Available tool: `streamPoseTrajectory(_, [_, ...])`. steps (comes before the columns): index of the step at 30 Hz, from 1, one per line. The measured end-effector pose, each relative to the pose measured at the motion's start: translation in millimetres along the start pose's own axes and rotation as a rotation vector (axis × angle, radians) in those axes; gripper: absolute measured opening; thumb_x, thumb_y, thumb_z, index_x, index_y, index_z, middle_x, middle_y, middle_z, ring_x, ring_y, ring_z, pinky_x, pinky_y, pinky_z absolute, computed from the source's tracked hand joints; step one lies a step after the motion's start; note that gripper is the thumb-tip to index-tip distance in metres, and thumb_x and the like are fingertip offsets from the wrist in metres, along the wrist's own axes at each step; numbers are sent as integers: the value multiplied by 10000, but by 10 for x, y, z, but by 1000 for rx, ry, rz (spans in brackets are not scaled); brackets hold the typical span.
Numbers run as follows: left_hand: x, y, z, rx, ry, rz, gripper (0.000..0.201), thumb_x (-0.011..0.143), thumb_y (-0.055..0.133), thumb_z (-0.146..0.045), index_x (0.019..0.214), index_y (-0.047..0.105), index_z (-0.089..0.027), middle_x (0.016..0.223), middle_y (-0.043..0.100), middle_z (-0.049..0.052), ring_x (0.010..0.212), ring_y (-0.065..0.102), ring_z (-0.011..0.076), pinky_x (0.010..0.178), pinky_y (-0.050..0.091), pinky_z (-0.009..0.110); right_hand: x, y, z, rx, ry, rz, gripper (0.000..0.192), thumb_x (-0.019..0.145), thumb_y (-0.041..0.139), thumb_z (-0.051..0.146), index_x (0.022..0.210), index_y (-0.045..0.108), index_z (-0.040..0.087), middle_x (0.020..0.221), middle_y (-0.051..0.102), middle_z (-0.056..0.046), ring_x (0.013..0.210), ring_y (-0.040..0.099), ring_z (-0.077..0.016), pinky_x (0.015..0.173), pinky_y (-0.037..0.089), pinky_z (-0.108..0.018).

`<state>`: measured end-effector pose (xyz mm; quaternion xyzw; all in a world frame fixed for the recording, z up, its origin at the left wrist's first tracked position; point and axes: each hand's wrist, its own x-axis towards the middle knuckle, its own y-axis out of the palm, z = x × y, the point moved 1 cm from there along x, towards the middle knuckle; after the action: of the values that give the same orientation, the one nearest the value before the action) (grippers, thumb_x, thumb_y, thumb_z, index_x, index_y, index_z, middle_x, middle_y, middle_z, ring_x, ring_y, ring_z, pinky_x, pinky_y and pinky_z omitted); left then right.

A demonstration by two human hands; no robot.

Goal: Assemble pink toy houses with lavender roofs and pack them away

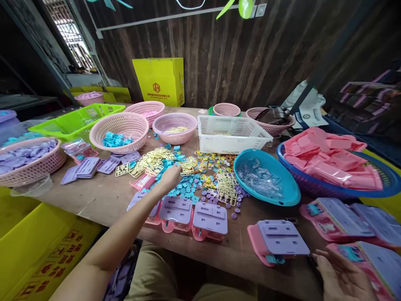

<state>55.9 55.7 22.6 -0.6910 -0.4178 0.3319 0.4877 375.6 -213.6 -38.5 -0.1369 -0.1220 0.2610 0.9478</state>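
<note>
The left hand [171, 177] is reaching out over the middle of the wooden table [103, 200], its fingers drawn together and dipping into the pile of small blue pieces [184, 188]; whether they are actually pinching one is hidden by the back of the hand. At its twelve o'clock the cream-yellow part frames [153, 161] are lying spread out, and at its three o'clock a scatter of multicoloured bits [209, 163] is sitting just beside the blue ones. Toward six o'clock from the hand, two lilac-lidded pink cases [194, 215] are lying side by side near the table edge. The right hand [343, 278] is resting low at the five o'clock corner of the view, palm up and fingers loosely apart, holding nothing, with another pink case [275, 242] lying just at its ten o'clock. A teal bowl [266, 177] of clear pieces is standing at two o'clock from that case, and a blue basket [338, 188] heaped with pink shells is touching the bowl's right side.
</note>
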Motion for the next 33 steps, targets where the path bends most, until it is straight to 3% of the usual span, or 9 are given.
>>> streamPoseTrajectory(5, [-14, 303, -174, -19, 288, 306, 224, 677, 703, -210, 897, 678, -240, 965, 662, 9, 920, 610, 166, 786, 445, 221, -240, 324, 393, -292, -533, 58, 303, 828, 513, 447, 909, 615, 173, 846, 657, -67, 689, 611, -182, 695, 485, -319])
streamPoseTrajectory(9, [152, 506, -274, -17, 303, 410, 200, 529, 744, -76, 682, 676, -186, 805, 673, 29, 845, 610, 204, 698, 441, 241, -389, 456, 577, -312, -858, 91, 166, 863, 505, 320, 881, 613, 195, 806, 667, -41, 738, 630, -171, 725, 487, -289])
streamPoseTrajectory(13, [325, 464, -230, -125, 311, 470, 158, 526, 761, -122, 499, 613, -169, 514, 570, -19, 634, 575, 163, 622, 413, 235, -507, 455, 610, -288, -779, 157, 116, 860, 504, 278, 880, 611, 236, 813, 668, -41, 768, 635, -192, 752, 492, -321])
streamPoseTrajectory(17, [152, 251, -304, -374, 329, 420, 114, 725, 658, -259, 698, 652, -148, 641, 616, -5, 643, 560, 128, 635, 412, 234, -620, 513, 633, -229, -664, 197, 111, 857, 510, 275, 877, 613, 240, 802, 660, -44, 748, 627, -198, 681, 495, -314])
streamPoseTrajectory(20, [-178, 178, -504, -941, 311, 619, 276, 751, 640, -412, 753, 618, -136, 692, 620, -2, 633, 564, 103, 672, 439, 243, -686, 666, 699, -179, -623, 307, 166, 875, 483, 271, 967, 617, 240, 919, 653, -63, 836, 622, -207, 663, 501, -309])
streamPoseTrajectory(23, [-496, 243, -723, -1363, 153, 902, 406, 624, 743, -485, 729, 583, -127, 681, 615, -3, 567, 556, 84, 646, 448, 242, -728, 837, 801, -98, -663, 424, 315, 871, 502, 287, 1182, 546, 263, 1074, 597, -81, 846, 612, -196, 699, 516, -327])
streamPoseTrajectory(26, [-681, 371, -868, -1549, 0, 923, 456, 563, 790, -474, 748, 554, -130, 710, 603, -6, 592, 571, 80, 642, 450, 228, -760, 946, 889, -61, -701, 480, 472, 828, 577, 357, 1280, 466, 277, 1113, 572, -84, 783, 601, -185, 685, 520, -332])
streamPoseTrajectory(30, [-757, 446, -905, -1483, 22, 884, 394, 681, 699, -474, 778, 536, -128, 747, 583, 4, 660, 594, 101, 706, 476, 258, -753, 936, 898, -124, -656, 446, 352, 865, 512, 368, 1191, 533, 240, 1018, 615, -80, 884, 596, -211, 757, 505, -342])
streamPoseTrajectory(33, [-731, 363, -786, -1023, 238, 582, 177, 818, 554, -301, 884, 547, -137, 866, 607, 49, 811, 595, 155, 791, 470, 317, -673, 858, 760, -210, -539, 575, 341, 892, 433, 366, 1171, 547, 207, 969, 630, -90, 901, 596, -219, 776, 495, -350])
